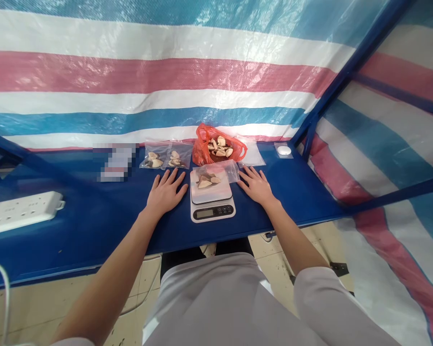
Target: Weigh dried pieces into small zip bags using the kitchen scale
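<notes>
My left hand [165, 192] lies flat on the blue table, fingers spread, just left of the white kitchen scale [212, 196]. My right hand [256, 185] rests flat on the scale's other side, its fingers apart and close to the edge of a clear bag. That clear plastic bag [208, 179], with dried slices that look like mushroom inside, lies on the weighing plate and hangs over its right edge. Behind the scale stands an open red plastic bag [201, 150] full of similar slices. Two filled clear bags [152, 159] sit beyond my left fingertips.
A stack of flat clear bags [254, 153] lies right of the red bag. Farther right is a small bag with a white round object [284, 151]. A white power strip [23, 211] sits at left. Striped sheeting [159, 74] and blue frame bars [341, 91] enclose the table.
</notes>
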`<move>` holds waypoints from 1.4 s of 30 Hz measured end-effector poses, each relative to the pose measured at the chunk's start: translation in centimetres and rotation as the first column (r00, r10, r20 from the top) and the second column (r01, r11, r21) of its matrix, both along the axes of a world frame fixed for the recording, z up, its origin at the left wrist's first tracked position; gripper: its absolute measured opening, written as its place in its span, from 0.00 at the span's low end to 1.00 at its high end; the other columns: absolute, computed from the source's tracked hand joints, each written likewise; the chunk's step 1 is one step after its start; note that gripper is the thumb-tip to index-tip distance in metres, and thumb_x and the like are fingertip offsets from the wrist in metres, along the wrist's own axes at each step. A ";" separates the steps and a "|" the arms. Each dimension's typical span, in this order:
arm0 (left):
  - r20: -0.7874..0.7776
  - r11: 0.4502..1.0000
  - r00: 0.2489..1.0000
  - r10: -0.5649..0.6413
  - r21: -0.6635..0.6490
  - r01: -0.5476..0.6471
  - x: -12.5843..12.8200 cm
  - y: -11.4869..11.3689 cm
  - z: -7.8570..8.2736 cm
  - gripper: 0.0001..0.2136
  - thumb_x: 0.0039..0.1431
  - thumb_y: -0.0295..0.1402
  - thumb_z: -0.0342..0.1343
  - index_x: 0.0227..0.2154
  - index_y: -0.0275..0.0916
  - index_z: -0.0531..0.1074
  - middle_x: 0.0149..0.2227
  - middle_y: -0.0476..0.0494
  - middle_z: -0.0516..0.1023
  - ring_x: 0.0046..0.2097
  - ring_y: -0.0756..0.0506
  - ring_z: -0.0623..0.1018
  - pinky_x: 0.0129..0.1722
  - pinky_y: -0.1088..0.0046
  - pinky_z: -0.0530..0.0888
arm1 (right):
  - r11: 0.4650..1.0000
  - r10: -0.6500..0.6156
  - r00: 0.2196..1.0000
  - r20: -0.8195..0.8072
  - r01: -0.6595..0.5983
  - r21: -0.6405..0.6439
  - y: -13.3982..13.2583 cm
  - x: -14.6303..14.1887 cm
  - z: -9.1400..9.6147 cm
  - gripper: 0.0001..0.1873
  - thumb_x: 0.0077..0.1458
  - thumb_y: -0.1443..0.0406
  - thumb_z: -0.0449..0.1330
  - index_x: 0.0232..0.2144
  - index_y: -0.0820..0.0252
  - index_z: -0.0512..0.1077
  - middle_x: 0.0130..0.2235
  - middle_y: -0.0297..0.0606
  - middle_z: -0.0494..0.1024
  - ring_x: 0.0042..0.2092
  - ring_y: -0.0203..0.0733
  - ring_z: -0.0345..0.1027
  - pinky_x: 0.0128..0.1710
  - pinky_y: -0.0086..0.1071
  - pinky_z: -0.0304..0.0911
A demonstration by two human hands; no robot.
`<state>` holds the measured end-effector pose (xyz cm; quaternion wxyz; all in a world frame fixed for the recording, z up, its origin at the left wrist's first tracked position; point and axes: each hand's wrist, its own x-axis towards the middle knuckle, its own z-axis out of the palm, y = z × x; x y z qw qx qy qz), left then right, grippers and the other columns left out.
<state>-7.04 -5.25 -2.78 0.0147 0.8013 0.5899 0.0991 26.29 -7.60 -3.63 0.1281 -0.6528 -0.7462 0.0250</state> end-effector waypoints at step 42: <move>0.156 0.987 0.987 -0.033 0.158 0.009 0.1 -0.4 0.5 0.25 0.67 0.44 0.45 0.58 0.37 0.73 0.66 0.34 0.68 0.68 0.34 0.65 0.69 0.50 0.59 | 0.985 -0.004 0.978 -0.208 0.040 0.166 -0.3 0.1 1.1 0.20 0.67 0.57 0.52 0.53 0.51 0.77 0.63 0.36 0.72 0.65 0.49 0.65 0.65 0.47 0.61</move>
